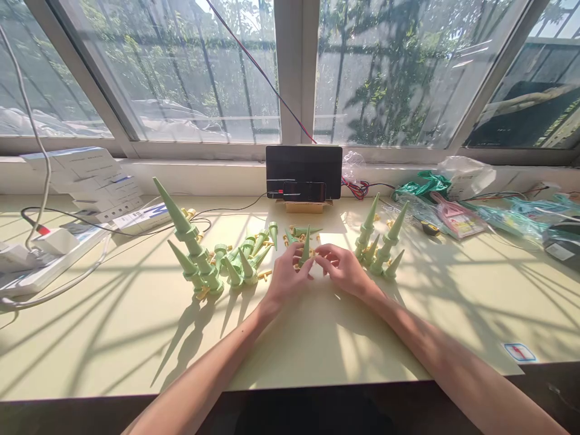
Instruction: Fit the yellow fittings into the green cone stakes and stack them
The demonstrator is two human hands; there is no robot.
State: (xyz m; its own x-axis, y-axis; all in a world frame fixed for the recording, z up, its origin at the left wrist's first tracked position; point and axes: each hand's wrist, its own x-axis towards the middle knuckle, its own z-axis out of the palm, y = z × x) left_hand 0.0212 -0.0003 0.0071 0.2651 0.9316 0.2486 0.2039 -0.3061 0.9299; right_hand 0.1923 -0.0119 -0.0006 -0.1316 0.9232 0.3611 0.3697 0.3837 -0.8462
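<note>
- The left hand (290, 275) is holding a green cone (306, 244), its fingers curling partly closed around the lower part while the tip is pointing upward.
- The right hand (347, 272) is hovering just beside the left, its fingers bending and thumb nearing the fingertips; whether it is gripping a small part, I cannot tell.
- Loose green pieces (247, 248) are lying in a cluster to the left of the left hand, with small yellow pieces (265, 274) mixing among them.
- Farther left of that hand, a tall green assembly (182, 225) is standing on the table (290, 350) and casting a long shadow toward the person.
- Just right of the right hand, another spiked green assembly (386, 248) is standing upright.
- Straight beyond both hands, a dark tablet (303, 163) is leaning upright, with a phone (304, 192) resting before it.
- Well left of the hands, white boxes (86, 178) are piling up behind a power strip (54, 266).
- Well right of the hands, plastic bags (457, 217) are lying near the window.
</note>
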